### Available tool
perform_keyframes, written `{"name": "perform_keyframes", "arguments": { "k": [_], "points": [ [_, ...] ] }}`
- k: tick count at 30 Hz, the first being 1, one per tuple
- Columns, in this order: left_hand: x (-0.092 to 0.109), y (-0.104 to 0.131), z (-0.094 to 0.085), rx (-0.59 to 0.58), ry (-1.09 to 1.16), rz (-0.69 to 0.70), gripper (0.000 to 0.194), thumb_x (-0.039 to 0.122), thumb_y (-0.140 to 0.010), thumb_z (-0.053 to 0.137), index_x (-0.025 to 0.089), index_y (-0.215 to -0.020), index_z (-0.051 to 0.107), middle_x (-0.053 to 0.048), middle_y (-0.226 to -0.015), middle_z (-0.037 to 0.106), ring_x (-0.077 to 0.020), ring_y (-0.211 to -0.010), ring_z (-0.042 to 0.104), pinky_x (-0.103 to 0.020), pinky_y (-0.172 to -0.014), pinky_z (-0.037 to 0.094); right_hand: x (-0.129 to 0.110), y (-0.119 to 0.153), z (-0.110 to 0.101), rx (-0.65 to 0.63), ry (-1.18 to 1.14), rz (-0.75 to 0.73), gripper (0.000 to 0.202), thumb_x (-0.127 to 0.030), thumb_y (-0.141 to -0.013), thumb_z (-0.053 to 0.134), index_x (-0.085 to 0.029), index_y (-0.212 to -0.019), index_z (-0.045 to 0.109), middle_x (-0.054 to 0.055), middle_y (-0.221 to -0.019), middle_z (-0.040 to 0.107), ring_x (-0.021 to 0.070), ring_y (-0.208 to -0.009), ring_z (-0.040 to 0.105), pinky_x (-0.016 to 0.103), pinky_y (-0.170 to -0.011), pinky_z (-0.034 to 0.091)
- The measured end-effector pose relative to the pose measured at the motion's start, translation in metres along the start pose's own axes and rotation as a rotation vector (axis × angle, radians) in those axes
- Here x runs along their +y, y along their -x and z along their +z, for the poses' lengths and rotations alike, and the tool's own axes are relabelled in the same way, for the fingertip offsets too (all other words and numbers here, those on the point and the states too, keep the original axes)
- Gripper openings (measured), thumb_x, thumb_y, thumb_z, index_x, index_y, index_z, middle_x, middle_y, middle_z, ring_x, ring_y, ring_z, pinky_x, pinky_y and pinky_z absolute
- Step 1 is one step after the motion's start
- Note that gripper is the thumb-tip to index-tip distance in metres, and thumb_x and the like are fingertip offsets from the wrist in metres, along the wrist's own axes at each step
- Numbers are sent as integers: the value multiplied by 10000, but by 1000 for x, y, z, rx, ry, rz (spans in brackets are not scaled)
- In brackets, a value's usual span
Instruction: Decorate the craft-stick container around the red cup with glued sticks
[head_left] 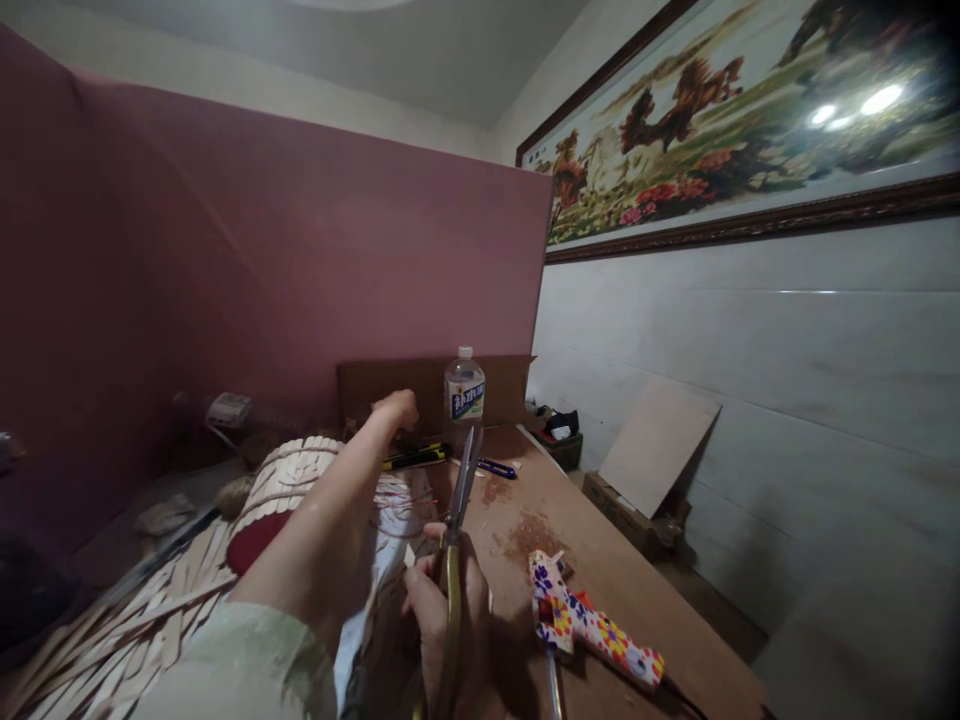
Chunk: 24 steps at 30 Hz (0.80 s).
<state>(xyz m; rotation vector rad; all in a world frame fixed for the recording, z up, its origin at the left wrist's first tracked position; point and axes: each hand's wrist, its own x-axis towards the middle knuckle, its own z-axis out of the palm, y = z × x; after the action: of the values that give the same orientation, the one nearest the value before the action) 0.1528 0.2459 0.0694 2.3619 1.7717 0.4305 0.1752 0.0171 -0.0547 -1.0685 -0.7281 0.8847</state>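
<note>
Pink panel (337,230) closes off the back, pale wall (825,360) lines the right side, and a brown table (622,590) runs forward below them. Scissors (454,560) are at the near middle of the table, grasped by the right hand (431,620), with its fingers wrapped about the brass-coloured handles. Their blades lie almost together and point to 12 o'clock. One small pale chip (410,557) shows by the right thumb; whether it is pinched, I cannot tell.

Measured from the scissors, the left hand (401,408) is at 11 o'clock, its arm stretched forward and its fingers curled; whether it grips anything, I cannot tell. Just nearer in that same direction lies a yellow and black cutter (416,456). Straight ahead at 12 o'clock stands an upright clear bottle (464,395), and a blue knife (496,468) lies at 1 o'clock. Brown crumbs (529,535) are scattered at 3 o'clock, and a flowered glue gun (600,630) rests at 4.

Between 9 and 10 o'clock, a drum (289,480) covered with wooden slats lies on its side, red end showing. Loose sticks (150,630) pile up between 8 and 9. Farther off, a flat board (660,440) leans against the wall at 2 o'clock, with a framed horse picture (675,130) hanging above.
</note>
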Motion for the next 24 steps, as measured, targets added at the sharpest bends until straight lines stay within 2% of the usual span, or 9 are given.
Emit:
{"name": "perform_keyframes", "arguments": {
  "k": [5,8,11,14,17,19,22,24],
  "points": [
    [18,31,-18,82,-5,5,309,337,-875,568,162,-1130,578,-83,-1147,597,-210,-1013,593,-410,-850,501,-14,11,-2,42,-54,-49,320,-265,-672,574,-170,-978,583,-77,-570,516,109,-421,496,216,-439,416],
    [23,67,-23,139,45,52,140,295,-772,663,193,-866,687,-76,-1000,674,-239,-1007,600,-329,-829,460,-16,13,-4,33,-81,-83,300,-231,-651,588,-176,-945,579,-74,-570,515,123,-459,515,226,-455,431],
    [18,110,-22,190,129,91,126,285,-759,627,217,-830,705,-65,-945,698,-248,-971,609,-292,-763,437,-17,12,-6,20,-98,-81,309,-204,-638,589,-181,-945,559,-76,-550,513,128,-455,500,234,-439,418],
    [3,152,-11,179,237,108,121,171,-715,604,191,-771,709,-56,-790,697,-217,-825,627,-265,-684,426,-19,12,-8,12,-113,-60,330,-211,-647,574,-184,-974,541,-82,-532,511,133,-439,497,243,-432,410],
    [-14,185,9,165,387,94,163,137,-683,605,163,-812,701,-39,-686,665,-170,-657,610,-234,-569,410,-23,12,-8,30,-83,-115,290,-214,-638,582,-185,-923,541,-82,-547,509,133,-458,518,251,-468,435],
    [-25,201,23,142,504,67,168,148,-661,626,159,-816,689,-14,-630,637,-129,-511,559,-216,-481,381,-25,13,-8,20,-72,-151,280,-211,-633,594,-184,-906,539,-86,-559,507,124,-462,516,250,-488,443],
    [-37,218,38,99,670,29,74,214,-671,621,148,-702,637,11,-532,578,-88,-375,460,-202,-390,328,-25,17,-8,-36,-92,-172,299,-217,-644,604,-182,-931,526,-97,-566,495,109,-453,496,234,-471,426],
    [-41,228,44,78,773,14,126,270,-700,590,151,-660,594,21,-492,544,-74,-333,409,-197,-353,297,-24,19,-8,-76,-95,-187,312,-219,-656,608,-182,-953,519,-101,-580,491,97,-446,477,222,-456,410]
  ]
}}
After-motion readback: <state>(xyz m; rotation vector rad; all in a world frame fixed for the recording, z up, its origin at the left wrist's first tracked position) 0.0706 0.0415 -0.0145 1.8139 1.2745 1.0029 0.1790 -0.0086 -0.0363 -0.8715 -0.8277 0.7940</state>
